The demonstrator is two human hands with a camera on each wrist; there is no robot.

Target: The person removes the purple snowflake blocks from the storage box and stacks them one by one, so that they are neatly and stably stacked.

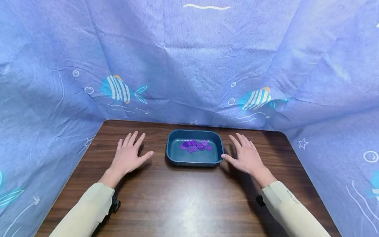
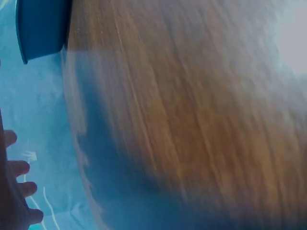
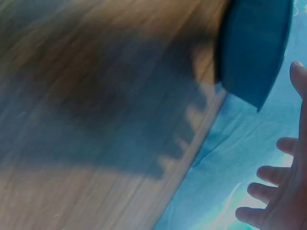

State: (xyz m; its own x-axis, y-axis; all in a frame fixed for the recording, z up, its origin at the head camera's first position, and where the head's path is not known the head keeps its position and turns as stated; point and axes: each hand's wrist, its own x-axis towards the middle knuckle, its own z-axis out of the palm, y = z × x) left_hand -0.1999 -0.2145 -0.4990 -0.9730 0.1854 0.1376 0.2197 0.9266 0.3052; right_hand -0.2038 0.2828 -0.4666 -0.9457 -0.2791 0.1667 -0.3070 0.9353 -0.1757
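Observation:
A dark blue-green rectangular bin (image 1: 195,163) rests near the back of the table. Inside it lies a small heap of purple flower-shaped pieces (image 1: 193,147). To the left of the bin, my left hand (image 1: 130,158) hovers with fingers spread and holds nothing. My right hand (image 1: 245,156), also spread and holding nothing, is at the bin's right side. Its thumb overlaps the front right corner in the head view, while the right wrist view shows a small gap between thumb (image 3: 298,79) and bin (image 3: 252,52). Each wrist view catches only part of its hand.
The brown wood-grain table (image 1: 189,197) has rounded back corners and reflects a bright glare in front. A blue fabric curtain (image 1: 189,65) with printed fish surrounds its back and sides. Dark devices are strapped under both wrists, below pale sleeves (image 1: 86,207).

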